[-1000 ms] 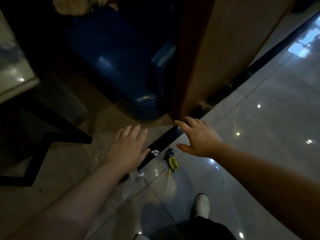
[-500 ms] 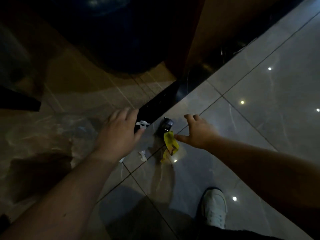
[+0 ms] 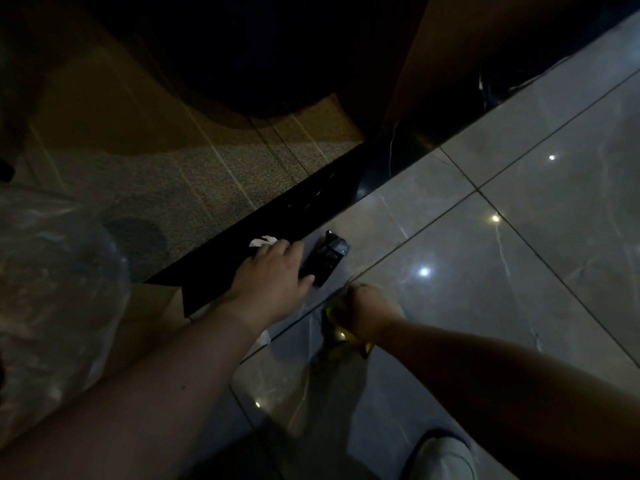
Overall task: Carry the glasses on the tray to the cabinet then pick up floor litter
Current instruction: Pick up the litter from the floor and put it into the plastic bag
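Litter pickup looks underway: left hand (image 3: 273, 271) spreads open, empty, touching a white scrap (image 3: 263, 241) beyond its fingertips and a dark wrapper (image 3: 325, 258) beside it, while right hand (image 3: 370, 315) clenches a yellow wrapper (image 3: 341, 336); no tray visible.

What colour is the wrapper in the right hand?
Yellow wrapper, bunched in the right hand; the head view shows it.

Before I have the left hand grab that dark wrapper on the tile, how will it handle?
The dark wrapper looks crumpled and glossy, so probably floppy and light. On the polished tile it may skid when the left hand nudges it.
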